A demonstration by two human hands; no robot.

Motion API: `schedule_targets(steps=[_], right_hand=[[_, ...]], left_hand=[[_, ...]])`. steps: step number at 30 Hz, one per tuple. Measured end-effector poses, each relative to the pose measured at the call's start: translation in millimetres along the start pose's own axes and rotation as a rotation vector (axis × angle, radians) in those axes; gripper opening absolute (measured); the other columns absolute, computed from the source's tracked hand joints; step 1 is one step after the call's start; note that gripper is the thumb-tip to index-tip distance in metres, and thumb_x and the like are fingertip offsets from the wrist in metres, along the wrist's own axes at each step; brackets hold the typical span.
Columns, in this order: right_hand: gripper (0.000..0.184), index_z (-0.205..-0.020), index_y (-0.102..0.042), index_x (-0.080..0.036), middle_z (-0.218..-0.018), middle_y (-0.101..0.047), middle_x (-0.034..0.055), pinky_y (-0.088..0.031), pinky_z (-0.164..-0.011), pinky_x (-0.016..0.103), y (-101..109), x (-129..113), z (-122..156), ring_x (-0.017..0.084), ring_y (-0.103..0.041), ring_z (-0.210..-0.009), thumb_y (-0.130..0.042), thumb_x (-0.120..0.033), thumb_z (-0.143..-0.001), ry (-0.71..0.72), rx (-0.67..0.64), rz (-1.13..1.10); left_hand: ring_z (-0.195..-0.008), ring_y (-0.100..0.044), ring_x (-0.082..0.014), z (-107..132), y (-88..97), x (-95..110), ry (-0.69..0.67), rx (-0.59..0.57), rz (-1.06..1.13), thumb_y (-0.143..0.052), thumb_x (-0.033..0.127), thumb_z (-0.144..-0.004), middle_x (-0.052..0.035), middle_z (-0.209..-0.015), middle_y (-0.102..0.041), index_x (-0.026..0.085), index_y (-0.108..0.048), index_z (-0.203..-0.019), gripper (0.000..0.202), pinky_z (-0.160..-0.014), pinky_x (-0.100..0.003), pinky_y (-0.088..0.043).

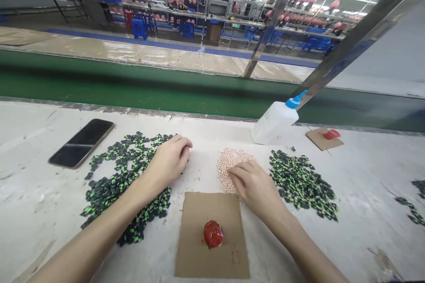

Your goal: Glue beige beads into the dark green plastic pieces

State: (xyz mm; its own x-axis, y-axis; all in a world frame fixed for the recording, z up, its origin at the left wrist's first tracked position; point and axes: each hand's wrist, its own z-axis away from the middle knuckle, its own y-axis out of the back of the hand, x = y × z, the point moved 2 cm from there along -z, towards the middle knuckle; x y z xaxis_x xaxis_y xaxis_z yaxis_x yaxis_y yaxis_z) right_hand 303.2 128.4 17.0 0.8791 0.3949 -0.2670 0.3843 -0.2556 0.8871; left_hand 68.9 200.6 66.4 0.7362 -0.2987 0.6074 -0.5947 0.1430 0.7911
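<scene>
My left hand [171, 159] is at the right edge of a spread pile of small black-and-green pieces [109, 192]. Its fingers are curled together, and whatever they may hold is hidden. The fingertips of my right hand [255, 183] touch a heap of tiny pale pink beads [232, 159] in a pinch; anything between them is too small to make out. Between my forearms lies a brown cardboard square [195, 254] with a glossy red blob [213, 234] on it. A second pile of black-and-green pieces [302, 185] sits just right of my right hand.
A white bottle with a blue nozzle [275, 121] stands behind the beads. A phone [83, 143] lies at left. Farther right is a small cardboard piece [322, 141] with a red cap-like thing [332, 134]. A green belt [133, 88] and a metal post [272, 26] lie beyond.
</scene>
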Motion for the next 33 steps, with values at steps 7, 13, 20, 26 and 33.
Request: schedule_targets(steps=[7, 13, 20, 26, 33], right_hand=[[0.032, -0.089, -0.078, -0.021, -0.086, -0.079, 0.0112, -0.05, -0.069, 0.041, 1, 0, 3, 0.028, -0.065, -0.08, -0.048, -0.014, -0.097, -0.097, -0.036, -0.072], [0.029, -0.087, -0.078, -0.022, -0.089, -0.08, 0.0127, -0.053, -0.073, 0.046, 5, 2, 1, 0.032, -0.069, -0.085, -0.049, -0.022, -0.095, -0.214, -0.003, -0.2], [0.016, -0.085, -0.074, -0.023, -0.081, -0.081, 0.0084, -0.061, -0.065, 0.039, 39, -1, 14, 0.026, -0.076, -0.072, -0.064, -0.033, -0.091, -0.419, 0.116, -0.462], [0.011, -0.085, -0.074, -0.027, -0.077, -0.076, 0.0008, -0.061, -0.063, 0.021, 58, -33, 43, 0.016, -0.074, -0.07, -0.077, -0.036, -0.09, -0.507, 0.083, -0.921], [0.015, -0.083, -0.071, -0.028, -0.076, -0.069, -0.0022, -0.058, -0.068, 0.021, 60, -68, 51, 0.013, -0.066, -0.071, -0.081, -0.036, -0.091, -0.68, -0.089, -1.37]], left_hand=[[-0.072, -0.082, -0.0242, 53, 24.1, -6, 0.246, 0.162, 0.479, -0.066, 0.038, -0.087, -0.0068, -0.075, -0.083, 0.019, -0.074, -0.087, 0.02, -0.068, -0.033, -0.068], [-0.063, -0.079, -0.0174, 94, 16.2, -11, 0.344, 0.306, 0.747, -0.081, 0.04, -0.079, -0.0003, -0.065, -0.079, 0.023, -0.073, -0.083, 0.019, -0.061, -0.019, -0.064], [-0.059, -0.076, -0.0117, 119, -1.6, 30, 0.231, 0.327, 0.85, -0.075, 0.023, -0.082, 0.0043, -0.073, -0.079, 0.029, -0.083, -0.08, 0.011, -0.057, -0.013, -0.061], [-0.06, -0.07, -0.0126, 122, -37.9, 66, -0.023, 0.209, 0.799, -0.065, 0.015, -0.092, 0.0002, -0.073, -0.076, 0.024, -0.081, -0.092, 0.018, -0.054, -0.018, -0.055], [-0.055, -0.066, -0.0123, 117, -45.9, 69, -0.029, 0.033, 0.845, -0.067, 0.018, -0.091, -0.0014, -0.071, -0.073, 0.021, -0.083, -0.091, 0.017, -0.05, -0.019, -0.051]])
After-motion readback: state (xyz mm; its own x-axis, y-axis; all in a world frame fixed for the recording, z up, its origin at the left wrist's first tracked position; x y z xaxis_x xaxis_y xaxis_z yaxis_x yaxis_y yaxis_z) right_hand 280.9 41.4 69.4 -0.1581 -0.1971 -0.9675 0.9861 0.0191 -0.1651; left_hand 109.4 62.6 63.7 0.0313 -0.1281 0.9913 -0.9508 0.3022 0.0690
